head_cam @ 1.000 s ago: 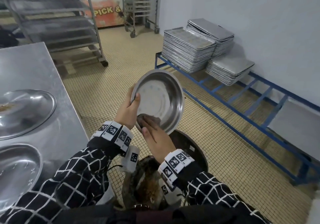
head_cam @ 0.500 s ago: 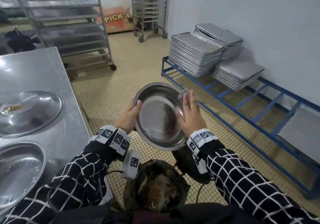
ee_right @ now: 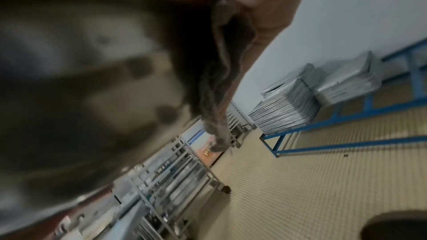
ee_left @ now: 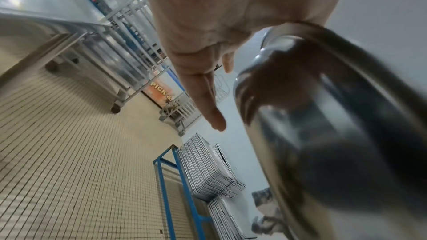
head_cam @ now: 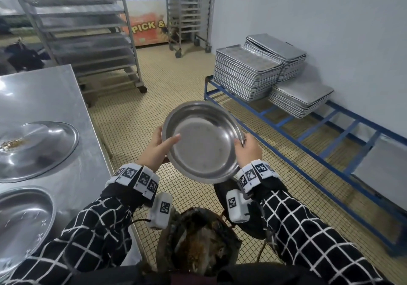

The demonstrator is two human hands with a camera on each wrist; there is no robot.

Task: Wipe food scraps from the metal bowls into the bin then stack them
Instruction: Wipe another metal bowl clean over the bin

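Note:
A round metal bowl [head_cam: 202, 141] is held tilted toward me above the floor, its inside looking wiped. My left hand [head_cam: 159, 149] pinches its left rim, thumb inside and fingers behind. My right hand [head_cam: 246, 150] grips the right rim together with a dark cloth [ee_right: 221, 79] that hangs from the palm. The bowl's underside [ee_left: 335, 116] fills the left wrist view beside my left hand [ee_left: 208, 61]. Below my wrists stands the bin [head_cam: 198, 247], lined with a dark bag and holding brown scraps.
A steel table [head_cam: 55, 95] on my left carries a bowl with food scraps [head_cam: 44, 150] and a nearer bowl [head_cam: 22, 218]. A dark round lid [head_cam: 222, 193] lies beside the bin. Stacked trays [head_cam: 246, 75] sit on a blue frame at right; wheeled racks [head_cam: 88, 42] stand behind.
My right hand left the inside of the bowl, where it was wiping with the cloth, and took hold of the right rim. The bowl tipped back from steep to flatter and rose slightly.

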